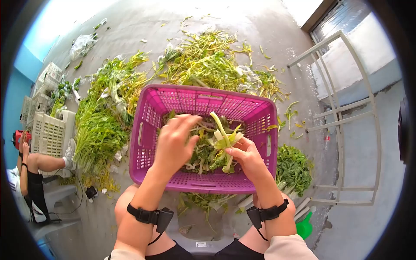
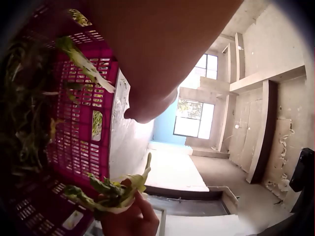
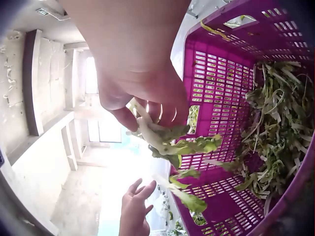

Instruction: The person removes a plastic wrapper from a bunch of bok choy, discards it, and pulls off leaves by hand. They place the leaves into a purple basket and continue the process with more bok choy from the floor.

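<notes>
My right hand [image 1: 248, 158] pinches a leafy green vegetable [image 1: 223, 139] by its pale stem end, thumb against fingers, above the purple basket [image 1: 201, 186]. Its leaves point down in the right wrist view. To the left, my blurred left hand [image 1: 172, 141] hovers over the basket with loosely extended fingers and nothing gripped. A loose leaf [image 3: 188, 197] hangs in the air just beside that hand in the right wrist view. Inside the basket lies a heap of leaf and stem scraps [image 3: 280, 118].
Piles of yellowed greens [image 1: 208, 60] and long green stalks [image 1: 97, 130] cover the floor beyond and left. A bunch of greens [image 1: 294, 171] lies right, near a metal frame [image 1: 377, 130]. White crates [image 1: 47, 134] and another person's leg [image 1: 50, 161] are far left.
</notes>
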`<state>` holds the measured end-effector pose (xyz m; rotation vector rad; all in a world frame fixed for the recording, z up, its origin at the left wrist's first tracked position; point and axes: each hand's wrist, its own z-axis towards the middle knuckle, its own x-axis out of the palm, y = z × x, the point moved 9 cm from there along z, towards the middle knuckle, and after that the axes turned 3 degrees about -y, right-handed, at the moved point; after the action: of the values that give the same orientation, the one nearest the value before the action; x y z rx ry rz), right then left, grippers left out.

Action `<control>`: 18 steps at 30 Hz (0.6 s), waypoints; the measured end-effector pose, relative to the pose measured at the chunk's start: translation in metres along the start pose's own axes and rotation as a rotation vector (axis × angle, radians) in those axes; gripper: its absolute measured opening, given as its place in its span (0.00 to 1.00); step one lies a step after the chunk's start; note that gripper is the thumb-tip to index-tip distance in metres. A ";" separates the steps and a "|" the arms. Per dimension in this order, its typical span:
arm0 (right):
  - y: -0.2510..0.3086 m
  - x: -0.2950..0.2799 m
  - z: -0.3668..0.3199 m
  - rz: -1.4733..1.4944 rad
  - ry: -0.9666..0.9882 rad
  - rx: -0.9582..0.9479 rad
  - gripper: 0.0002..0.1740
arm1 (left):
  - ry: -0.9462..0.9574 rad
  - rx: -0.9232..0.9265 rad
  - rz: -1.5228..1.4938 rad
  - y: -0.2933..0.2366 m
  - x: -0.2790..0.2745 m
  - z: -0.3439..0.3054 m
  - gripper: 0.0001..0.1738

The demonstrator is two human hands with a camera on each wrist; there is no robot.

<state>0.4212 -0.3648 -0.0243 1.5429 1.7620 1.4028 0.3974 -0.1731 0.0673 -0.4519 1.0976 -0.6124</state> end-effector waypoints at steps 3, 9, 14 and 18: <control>-0.001 0.015 0.001 -0.069 0.095 -0.018 0.23 | 0.092 0.318 0.122 -0.029 0.024 -0.012 0.27; -0.008 0.021 0.002 -0.150 0.123 0.018 0.21 | 0.109 0.333 0.138 -0.033 0.025 -0.015 0.17; -0.004 0.013 0.004 -0.145 0.030 0.019 0.15 | 0.382 0.310 0.309 -0.013 0.043 -0.027 0.09; -0.011 0.014 0.004 -0.167 0.029 0.007 0.13 | 0.273 0.288 0.249 -0.017 0.050 -0.033 0.07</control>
<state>0.4148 -0.3497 -0.0313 1.3507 1.8674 1.3442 0.3793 -0.2202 0.0315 0.0202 1.2776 -0.6102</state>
